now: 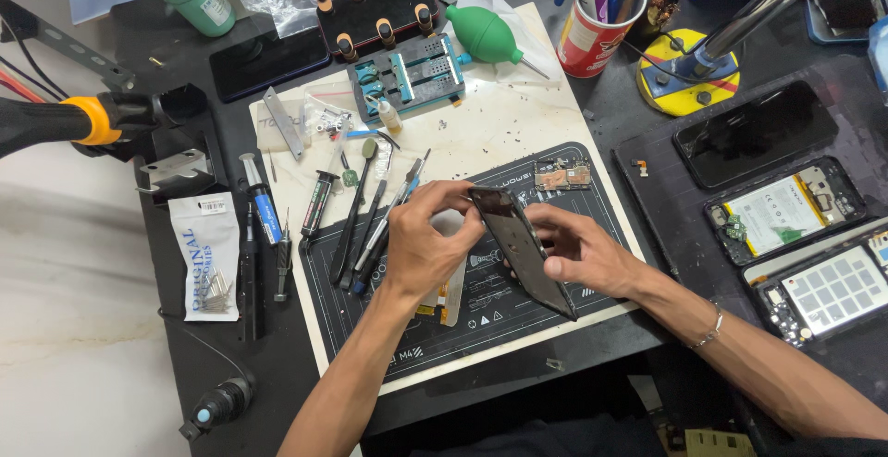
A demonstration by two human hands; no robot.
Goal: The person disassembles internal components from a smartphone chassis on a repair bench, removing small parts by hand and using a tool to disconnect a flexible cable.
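A dark smartphone (520,246) is tilted on its edge above the black repair mat (518,323). My left hand (424,244) pinches its upper end with thumb and fingers. My right hand (581,252) supports its right side and lower half from behind, with a thin bracelet on the wrist. A small circuit board (562,176) lies on the mat just beyond the phone. Flat cream strips (451,292) lie on the mat under my left hand.
Several screwdrivers and tweezers (365,221) lie left of the mat, near syringes (262,205) and a white packet (205,255). A green blower (483,33), blue holder (413,72) and red cup (592,31) stand behind. Opened phones (784,209) lie at the right.
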